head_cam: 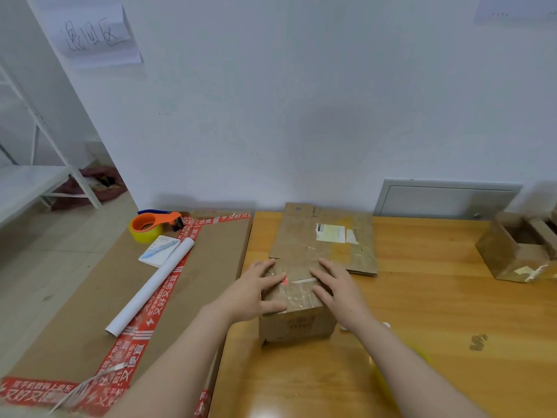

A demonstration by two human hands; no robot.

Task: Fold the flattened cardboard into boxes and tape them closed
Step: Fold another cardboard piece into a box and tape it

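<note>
Partly hidden top of box (298, 324), left hand (256, 292) and right hand (339, 289) flat, fingers straight, pressing it, yellow blur (401, 366) nearby indistinct.

red tape (167, 292) reading 又好又便宜, wall paper (96, 34) handwritten 退回区

A parcel packing room.
Metal shelving (27, 181), a tape dispenser (150, 226), labelled flat cardboard (301, 236) and a handwritten wall sign (93, 34).
</note>
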